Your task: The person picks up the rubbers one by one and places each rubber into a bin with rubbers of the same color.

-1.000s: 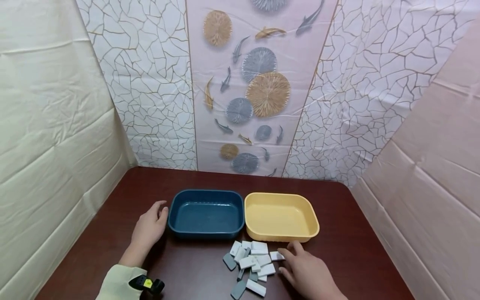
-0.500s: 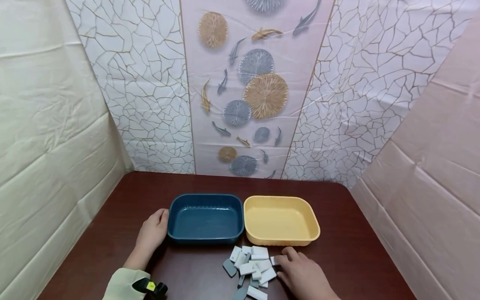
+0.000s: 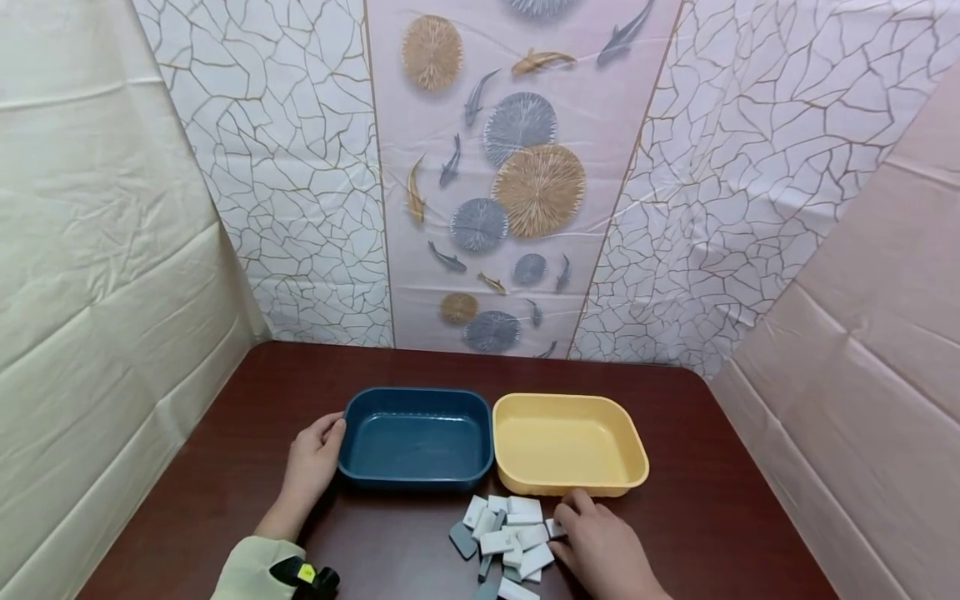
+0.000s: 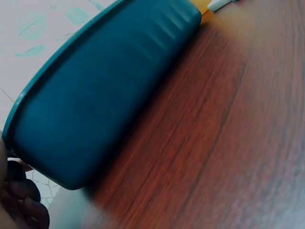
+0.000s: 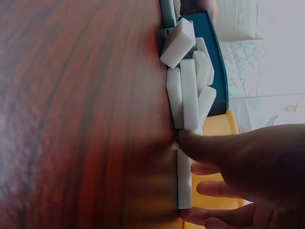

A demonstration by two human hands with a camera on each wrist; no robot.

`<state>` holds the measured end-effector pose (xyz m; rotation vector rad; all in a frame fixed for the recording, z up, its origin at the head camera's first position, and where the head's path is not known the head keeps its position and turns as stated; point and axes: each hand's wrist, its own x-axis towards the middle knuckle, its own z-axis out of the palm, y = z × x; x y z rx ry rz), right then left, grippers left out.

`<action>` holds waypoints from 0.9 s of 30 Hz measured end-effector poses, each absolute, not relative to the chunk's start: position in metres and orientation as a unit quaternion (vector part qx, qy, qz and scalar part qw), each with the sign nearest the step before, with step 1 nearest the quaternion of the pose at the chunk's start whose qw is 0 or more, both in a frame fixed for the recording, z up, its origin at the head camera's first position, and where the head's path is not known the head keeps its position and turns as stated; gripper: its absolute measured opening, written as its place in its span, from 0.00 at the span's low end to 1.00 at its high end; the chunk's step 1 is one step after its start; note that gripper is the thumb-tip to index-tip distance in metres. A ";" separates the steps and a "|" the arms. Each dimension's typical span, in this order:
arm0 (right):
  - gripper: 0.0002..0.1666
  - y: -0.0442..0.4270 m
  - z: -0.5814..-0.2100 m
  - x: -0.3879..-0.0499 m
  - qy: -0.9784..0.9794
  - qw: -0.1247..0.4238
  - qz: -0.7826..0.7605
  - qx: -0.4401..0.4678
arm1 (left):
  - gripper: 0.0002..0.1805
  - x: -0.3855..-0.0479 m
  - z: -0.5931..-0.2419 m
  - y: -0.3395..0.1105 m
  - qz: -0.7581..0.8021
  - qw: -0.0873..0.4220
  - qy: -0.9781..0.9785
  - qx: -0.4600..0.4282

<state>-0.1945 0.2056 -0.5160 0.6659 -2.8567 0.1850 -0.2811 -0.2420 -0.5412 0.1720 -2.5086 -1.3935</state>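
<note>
At the left end of the blue tray (image 3: 416, 483), my left hand (image 3: 309, 462) holds the rim, thumb on top. The left wrist view has the tray's outer wall (image 4: 95, 95) beside the curled fingers (image 4: 26, 195). My right hand (image 3: 606, 546) is at the right edge of a pile of white blocks (image 3: 525, 507) and grey pieces (image 3: 463, 540). It grips a single white block (image 3: 555, 527) there; in the right wrist view this block (image 5: 184, 179) lies flat between the thumb and a fingertip, against its two ends.
A yellow tray (image 3: 572, 488) stands directly right of the blue one, behind the pile. All of it is on a dark red-brown table (image 3: 397, 542). Patterned cloth (image 3: 300, 192) hangs behind, with plain cloth on both sides.
My left hand has closed on the blue tray's left rim. My right fingers have drawn in around the white block at the pile's right edge. The view has shifted slightly.
</note>
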 end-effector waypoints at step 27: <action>0.19 0.214 -0.521 -0.195 -0.968 0.134 0.080 0.199 | 0.23 -0.279 -0.533 -0.241 -0.460 0.125 -0.877 0.051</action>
